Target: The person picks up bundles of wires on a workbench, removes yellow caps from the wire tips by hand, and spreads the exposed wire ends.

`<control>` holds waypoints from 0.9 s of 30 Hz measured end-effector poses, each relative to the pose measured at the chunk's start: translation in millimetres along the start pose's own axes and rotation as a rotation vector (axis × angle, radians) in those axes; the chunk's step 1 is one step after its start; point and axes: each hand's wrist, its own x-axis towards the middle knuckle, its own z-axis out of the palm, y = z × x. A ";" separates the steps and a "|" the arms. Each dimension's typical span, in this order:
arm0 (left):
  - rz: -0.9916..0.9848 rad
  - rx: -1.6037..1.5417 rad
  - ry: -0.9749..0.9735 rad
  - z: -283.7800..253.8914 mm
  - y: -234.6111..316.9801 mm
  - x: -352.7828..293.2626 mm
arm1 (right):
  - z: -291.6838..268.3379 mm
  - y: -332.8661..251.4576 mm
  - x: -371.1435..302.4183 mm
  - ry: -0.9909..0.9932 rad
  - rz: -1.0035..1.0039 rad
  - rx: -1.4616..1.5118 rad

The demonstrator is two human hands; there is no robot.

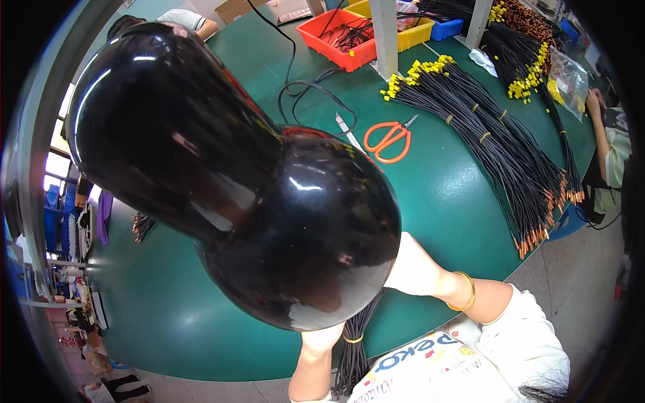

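A large, glossy black bulbous shape [302, 221] fills the middle and upper left and hides most of what lies under it. I cannot make out what kind of thing it is. Just past its lower edge show the wrist and heel of my left hand [322, 339]. To its lower right is the back of my right hand [413, 269], with a gold bangle on the wrist. Fingers of both hands are covered, so what they hold cannot be seen. A tied bundle of black cables [355, 346] hangs over the table's near edge between my forearms.
On the green table [443, 208] lie orange-handled scissors [390, 141], a slim cutter [349, 132] and bundled black cables [470, 127] with yellow connectors. A red bin [339, 40] stands beside a white post [384, 40]. Other people sit at the far left and right.
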 end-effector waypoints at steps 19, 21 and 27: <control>-0.019 0.043 0.033 -10.5 7.6 3.7 | -5.6 4.9 2.4 -0.010 0.030 0.033; 0.026 0.086 0.064 -8.0 6.9 3.9 | -6.6 3.1 2.1 -0.029 0.039 -0.008; -0.023 0.094 0.081 -11.7 -0.8 3.5 | -3.4 -2.4 4.4 -0.013 0.015 -0.024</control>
